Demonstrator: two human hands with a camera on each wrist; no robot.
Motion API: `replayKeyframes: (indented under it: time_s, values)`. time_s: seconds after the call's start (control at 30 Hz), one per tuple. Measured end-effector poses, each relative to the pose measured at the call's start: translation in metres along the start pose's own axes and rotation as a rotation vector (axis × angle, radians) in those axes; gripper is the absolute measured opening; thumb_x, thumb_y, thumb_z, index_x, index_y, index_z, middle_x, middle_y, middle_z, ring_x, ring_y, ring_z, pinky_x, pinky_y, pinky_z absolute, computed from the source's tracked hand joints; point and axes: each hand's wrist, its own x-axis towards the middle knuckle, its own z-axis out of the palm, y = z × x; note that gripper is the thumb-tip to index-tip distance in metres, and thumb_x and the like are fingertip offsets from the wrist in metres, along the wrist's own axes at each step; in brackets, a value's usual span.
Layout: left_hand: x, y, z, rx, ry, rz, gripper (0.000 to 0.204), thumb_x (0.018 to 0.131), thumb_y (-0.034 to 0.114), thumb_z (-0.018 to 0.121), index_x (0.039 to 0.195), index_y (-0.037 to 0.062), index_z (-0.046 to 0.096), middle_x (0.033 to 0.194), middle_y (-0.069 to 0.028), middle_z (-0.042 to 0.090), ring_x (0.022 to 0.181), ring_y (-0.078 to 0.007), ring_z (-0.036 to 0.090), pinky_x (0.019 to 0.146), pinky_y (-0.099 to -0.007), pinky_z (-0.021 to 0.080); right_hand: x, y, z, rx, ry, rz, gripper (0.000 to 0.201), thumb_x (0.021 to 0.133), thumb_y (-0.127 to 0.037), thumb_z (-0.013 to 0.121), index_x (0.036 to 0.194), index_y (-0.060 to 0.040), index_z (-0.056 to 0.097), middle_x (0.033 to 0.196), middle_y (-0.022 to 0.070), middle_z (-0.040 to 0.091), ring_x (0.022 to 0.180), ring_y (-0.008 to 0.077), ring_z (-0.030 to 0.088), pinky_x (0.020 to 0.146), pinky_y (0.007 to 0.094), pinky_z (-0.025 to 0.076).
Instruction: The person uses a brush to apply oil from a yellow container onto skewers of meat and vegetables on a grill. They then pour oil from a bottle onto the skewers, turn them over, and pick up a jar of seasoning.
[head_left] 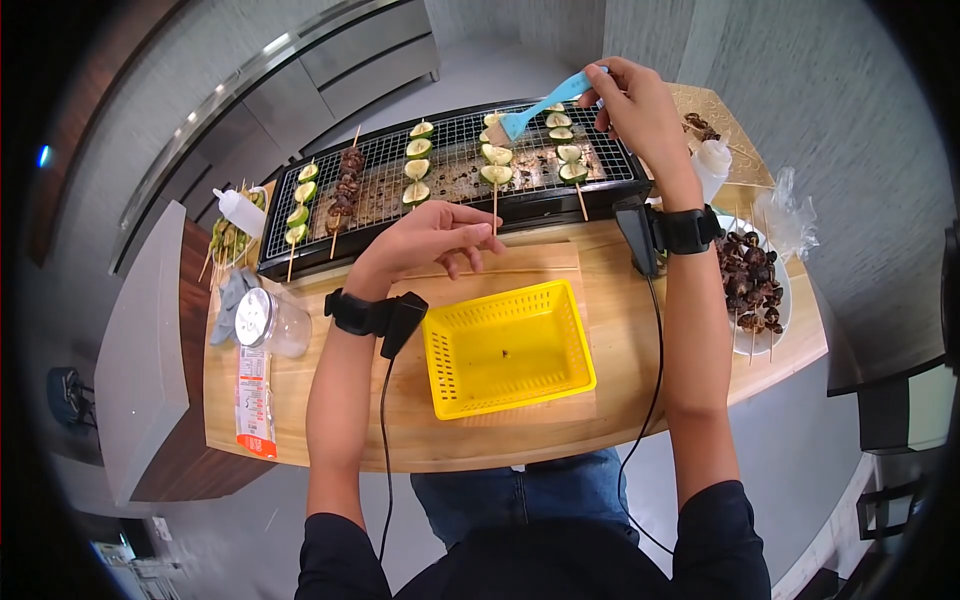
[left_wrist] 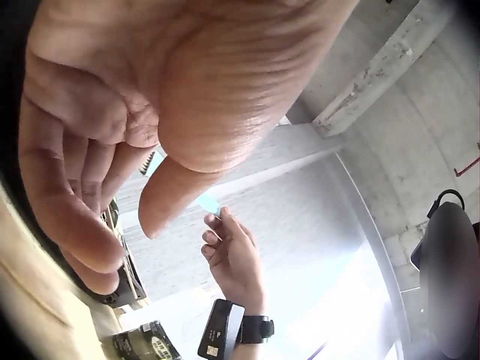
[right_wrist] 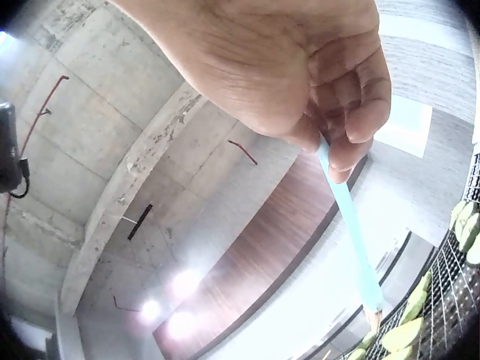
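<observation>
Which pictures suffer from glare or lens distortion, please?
Head view: strong fisheye, the table bowing, corners black; left wrist view: a blown-out white patch beside the right hand; right wrist view: lights bloom into glare, and the brush looks pale.

We seem to be in a kitchen-like cooking space: a wire-topped grill point(head_left: 380, 178) set with skewers point(head_left: 417, 169) stands on a wooden table point(head_left: 620, 330), with grey drawer cabinets point(head_left: 365, 65) beyond. Under this bare concrete ceiling point(right_wrist: 105, 150), we cannot tell home from business.
</observation>
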Motion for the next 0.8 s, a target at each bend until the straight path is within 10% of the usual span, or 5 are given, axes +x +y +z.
replayKeyframes:
  time_s: [0.8]
  values:
    - [0.0070,-0.0078,-0.0009,-0.067,0.077,-0.062,0.022,0.094,0.017,0.064,0.104,-0.0026,0.061,0.086,-0.0102,0.070,0.064,-0.0080,0.064,0.051,-0.0165,0.050,-0.0008,-0.0076,-0.0010,0.018,0.020,-0.025,0.028,0.097,-0.022,0.053,0.101,0.0027,0.066,0.074,0.0064,0.070,0.053,0.0131,0.063,0.053,0.0274,0.049]
